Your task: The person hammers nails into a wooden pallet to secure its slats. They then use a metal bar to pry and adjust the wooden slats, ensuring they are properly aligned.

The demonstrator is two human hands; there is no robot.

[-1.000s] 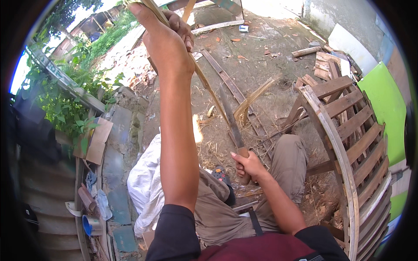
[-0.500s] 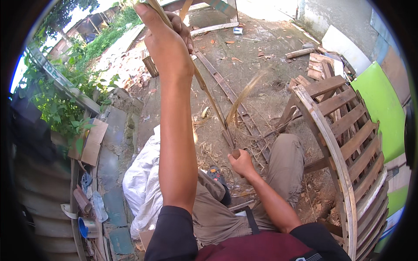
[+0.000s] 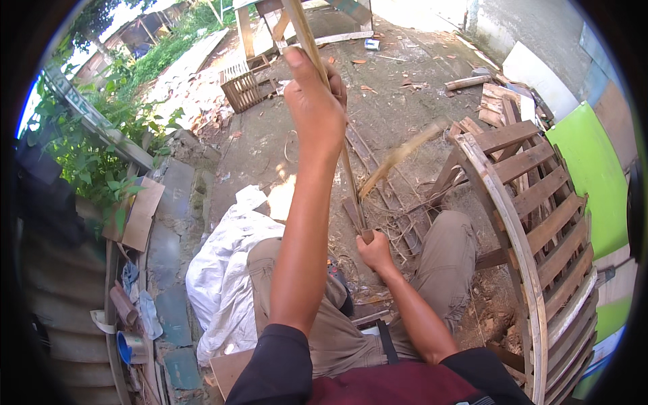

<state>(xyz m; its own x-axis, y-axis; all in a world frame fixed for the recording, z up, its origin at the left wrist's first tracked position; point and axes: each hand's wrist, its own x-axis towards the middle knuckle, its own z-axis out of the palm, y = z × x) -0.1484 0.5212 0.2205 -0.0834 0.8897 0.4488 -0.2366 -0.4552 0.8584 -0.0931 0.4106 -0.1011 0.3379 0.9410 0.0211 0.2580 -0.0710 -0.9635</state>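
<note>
My left hand [image 3: 317, 98] is raised at the upper middle, closed around a long, thin bamboo strip [image 3: 304, 30]. The strip slants down from that fist toward my right hand [image 3: 375, 252]. Low between my knees, my right hand is closed on what looks like a knife, its brown wooden handle [image 3: 367, 236] showing above the thumb. A dark, narrow piece [image 3: 352, 212], perhaps the blade, lies against the strip's lower end; the contact is too small to make out. From there a pale, blurred shaving [image 3: 403, 154] sticks out to the upper right.
A slatted wooden frame [image 3: 540, 202] stands close on my right. A white sack [image 3: 223, 277] lies by my left leg, beside a low block wall [image 3: 177, 270]. Ahead are a metal rail [image 3: 364, 148] on the dirt, a wooden crate [image 3: 241, 88] and scrap wood [image 3: 496, 101].
My left hand has moved right and lower with the strip, which now stands steeper. The pale shaving has swung farther right. My right hand has hardly moved.
</note>
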